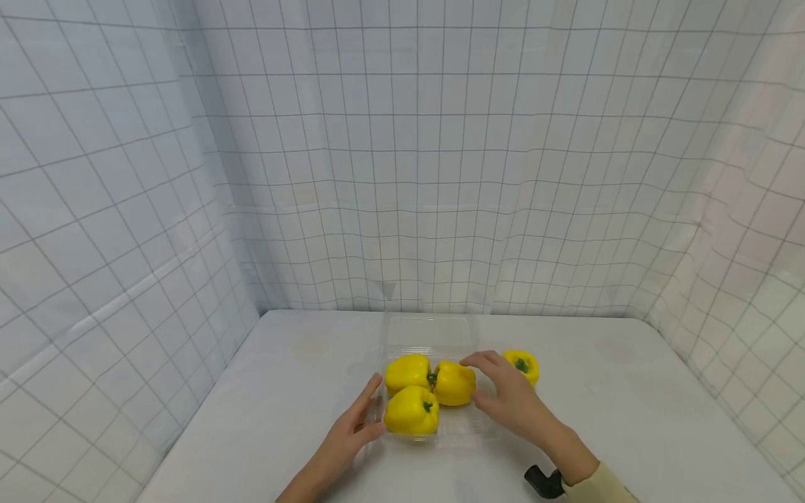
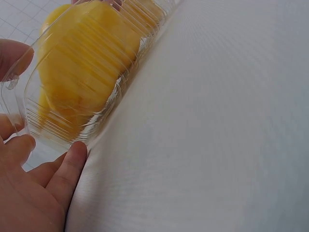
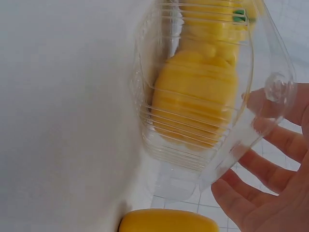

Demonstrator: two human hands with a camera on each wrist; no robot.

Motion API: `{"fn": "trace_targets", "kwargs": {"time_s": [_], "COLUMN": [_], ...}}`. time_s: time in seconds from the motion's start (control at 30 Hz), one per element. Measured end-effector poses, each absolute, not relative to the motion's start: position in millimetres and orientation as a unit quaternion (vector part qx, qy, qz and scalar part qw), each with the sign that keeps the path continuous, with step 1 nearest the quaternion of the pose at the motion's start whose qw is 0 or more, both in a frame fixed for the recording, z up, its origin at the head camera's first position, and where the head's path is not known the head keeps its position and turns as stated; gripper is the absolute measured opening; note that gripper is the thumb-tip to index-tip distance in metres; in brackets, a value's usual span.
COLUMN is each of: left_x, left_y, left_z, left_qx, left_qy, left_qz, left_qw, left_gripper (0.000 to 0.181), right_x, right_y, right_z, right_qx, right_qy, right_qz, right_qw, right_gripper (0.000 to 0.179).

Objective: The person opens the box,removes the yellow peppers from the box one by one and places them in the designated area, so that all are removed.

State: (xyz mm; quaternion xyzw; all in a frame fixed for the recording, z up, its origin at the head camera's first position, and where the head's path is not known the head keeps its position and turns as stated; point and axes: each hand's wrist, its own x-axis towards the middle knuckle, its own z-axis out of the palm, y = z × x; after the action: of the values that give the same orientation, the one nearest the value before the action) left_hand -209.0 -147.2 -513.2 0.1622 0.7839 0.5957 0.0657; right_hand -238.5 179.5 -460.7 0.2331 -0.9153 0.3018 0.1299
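Note:
Three yellow bell peppers lie in a clear plastic clamshell container (image 1: 465,423): a back left pepper (image 1: 405,374), a right pepper (image 1: 455,385) and a front pepper (image 1: 409,413). My left hand (image 1: 344,439) is at the container's left front corner, and its fingertips touch the ridged wall (image 2: 53,126) in the left wrist view. Fingers spread, my right hand (image 1: 512,398) reaches over the container's right side, close beside the right pepper. In the right wrist view its fingers lie along the clear rim (image 3: 285,92), with no pepper between them.
Another yellow bell pepper (image 1: 527,362) sits on the white table (image 1: 302,363) just right of the container. The container's clear lid (image 1: 430,330) is folded back behind it. A black object (image 1: 542,482) shows by the right sleeve (image 1: 600,487). Gridded white curtains (image 1: 415,175) surround the table.

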Motion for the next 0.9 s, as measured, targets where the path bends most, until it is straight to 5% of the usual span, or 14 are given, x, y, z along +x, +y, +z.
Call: {"fn": "trace_targets", "kwargs": {"time_s": [0.3, 0.9], "left_x": [-208, -211], "left_y": [-151, -155], "left_z": [-514, -519], "left_qx": [0.166, 0.213], "left_qy": [0.783, 0.780], "left_qz": [0.596, 0.586], "left_qw": [0.066, 0.047], "left_gripper": [0.073, 0.072], "right_x": [-238, -245], "right_y": [171, 161], "right_z": [-468, -466], "right_qx": [0.252, 0.282], "right_qy": [-0.924, -0.922], "right_qz": [0.257, 0.228], "right_qw": [0.133, 0.138], "right_gripper": [0.042, 0.050]}}
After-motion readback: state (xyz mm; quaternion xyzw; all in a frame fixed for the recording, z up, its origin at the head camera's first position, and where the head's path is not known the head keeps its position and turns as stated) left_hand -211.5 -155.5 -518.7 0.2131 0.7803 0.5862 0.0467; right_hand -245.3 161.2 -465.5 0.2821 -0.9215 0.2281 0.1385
